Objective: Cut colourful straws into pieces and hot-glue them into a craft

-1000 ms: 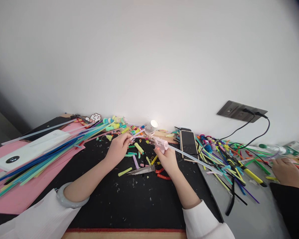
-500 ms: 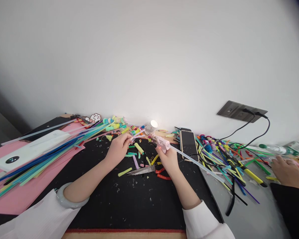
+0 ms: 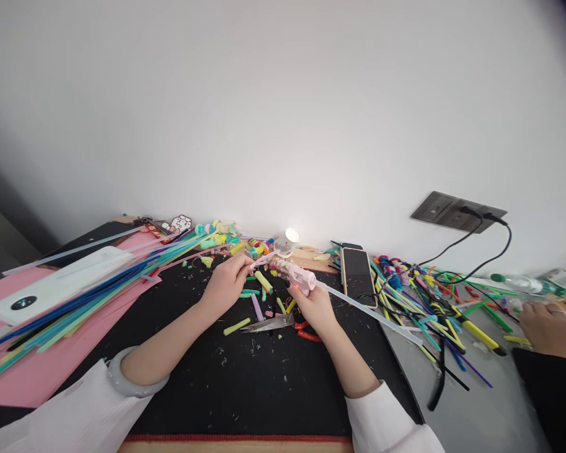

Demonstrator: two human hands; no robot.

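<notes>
My right hand [image 3: 315,306] is closed around a pink hot glue gun [image 3: 298,277], and a long clear glue stick [image 3: 372,309] sticks out of its back end. The gun's nozzle points left, close to a thin lilac pipe cleaner piece [image 3: 263,259] pinched in my left hand [image 3: 227,280]. Whether the nozzle touches that piece I cannot tell. Below the hands lie scissors with red handles [image 3: 308,333], their blades [image 3: 268,324] pointing left, among short yellow, lilac and green pipe cleaner offcuts [image 3: 264,281] on the black mat [image 3: 226,384].
A lit lamp [image 3: 287,240] stands by the wall. To the left are a white box [image 3: 61,283] and long pipe cleaners [image 3: 99,286] on pink paper [image 3: 38,377]. A phone [image 3: 357,275], tangled pipe cleaners [image 3: 419,308] and another person's hand [image 3: 549,327] are at right.
My right hand has shifted the glue gun slightly left, bringing its nozzle nearer the lilac piece. My left hand has turned a little. The other person's hand at right has moved slightly.
</notes>
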